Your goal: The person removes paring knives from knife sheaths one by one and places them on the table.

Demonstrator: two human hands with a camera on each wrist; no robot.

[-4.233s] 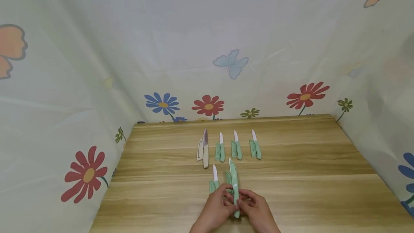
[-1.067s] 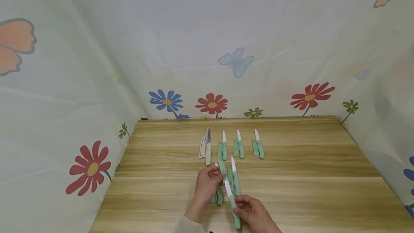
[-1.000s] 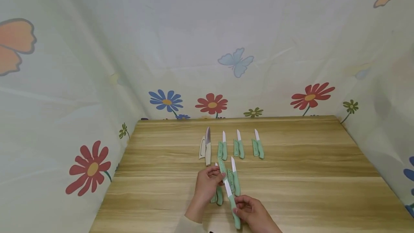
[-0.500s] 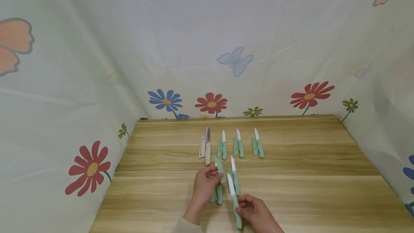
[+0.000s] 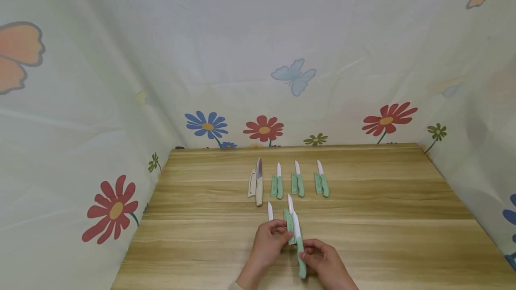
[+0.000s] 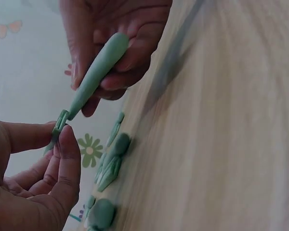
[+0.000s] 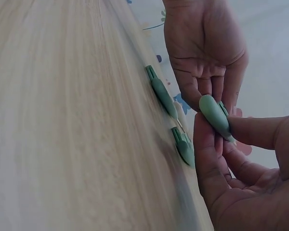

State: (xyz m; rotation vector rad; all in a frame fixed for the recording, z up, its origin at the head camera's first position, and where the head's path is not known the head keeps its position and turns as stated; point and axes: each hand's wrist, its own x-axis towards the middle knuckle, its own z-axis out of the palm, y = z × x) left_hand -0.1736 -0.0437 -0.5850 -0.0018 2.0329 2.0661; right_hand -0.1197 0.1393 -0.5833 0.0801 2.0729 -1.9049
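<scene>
In the head view my left hand (image 5: 268, 243) pinches a light green knife sheath (image 5: 290, 232) between thumb and fingers. My right hand (image 5: 326, 261) grips the green handle of a paring knife (image 5: 301, 258), its white blade bare and pointing away from me. Sheath and blade lie side by side, close together; whether they touch I cannot tell. Both are held above the table. From the left wrist, the knife handle (image 6: 98, 72) shows in the right fingers, just above the sheath (image 6: 60, 126). In the right wrist view the handle (image 7: 213, 113) partly covers the sheath.
Behind my hands lie two more bare knives, a left one (image 5: 270, 210) and a right one (image 5: 290, 202), both partly hidden. Farther back, a beige-handled knife (image 5: 259, 189) and several green ones (image 5: 298, 185) lie beside their sheaths on the wooden table (image 5: 383, 218).
The sheathed knife held in both hands has been drawn out of its sheath. Since then my left hand has brought the sheath right and nearer, beside the blade. My right hand shifted slightly right.
</scene>
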